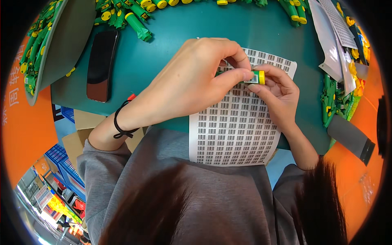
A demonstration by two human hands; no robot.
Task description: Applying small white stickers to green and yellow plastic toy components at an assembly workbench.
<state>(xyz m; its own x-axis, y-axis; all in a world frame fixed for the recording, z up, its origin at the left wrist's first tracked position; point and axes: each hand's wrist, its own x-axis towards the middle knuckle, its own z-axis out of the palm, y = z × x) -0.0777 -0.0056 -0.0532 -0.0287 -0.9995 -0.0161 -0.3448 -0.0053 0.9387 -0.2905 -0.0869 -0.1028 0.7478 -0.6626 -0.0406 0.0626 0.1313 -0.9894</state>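
Both my hands meet over a sheet of barcode stickers (230, 141), around a small green plastic tube with a yellow end cap (261, 77). My left hand (200, 77) is closed around the tube's green end, its thumb and index finger pressed together at a small white barcode sticker (252, 78) on the tube's side. With thumb and fingers, my right hand (281, 92) pinches the tube close to its yellow cap. Most of the tube's green body is hidden behind my left fingers. The sticker sheet hangs over the near table edge toward my lap.
A black phone (102, 65) lies on the green table (175, 24) at the left. Many green-and-yellow tubes (139, 26) lie along the far edge. A grey-sided bin (67, 45) of similar parts stands far left. More sheets (328, 53) and parts (337, 96) are at the right.
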